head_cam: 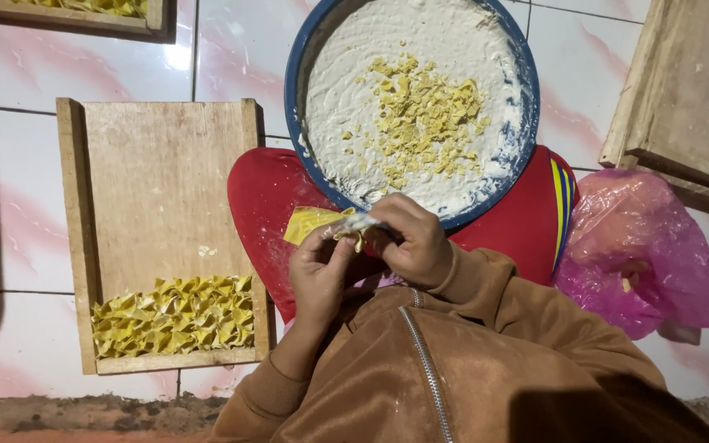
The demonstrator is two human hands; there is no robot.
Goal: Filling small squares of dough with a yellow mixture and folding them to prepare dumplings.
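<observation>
My left hand (319, 269) and my right hand (410, 239) meet just below the blue bowl (295, 98), both pinching one small yellow dough wrapper (353, 226) dusted with flour. A second flat yellow wrapper (305, 223) lies under my left fingers on the red tray (264, 205). The bowl holds white flour with a heap of yellow dough pieces (420, 119) in its middle. To the left, a wooden tray (157, 164) lies on the tiled floor with several folded yellow dumplings (174, 316) packed along its near edge.
A pink plastic bag (646, 254) lies at the right of the red tray. Wooden boards (687, 90) lean at the upper right. Another wooden tray (84, 12) with yellow pieces shows at the top left. My brown zip jacket (420, 369) fills the bottom.
</observation>
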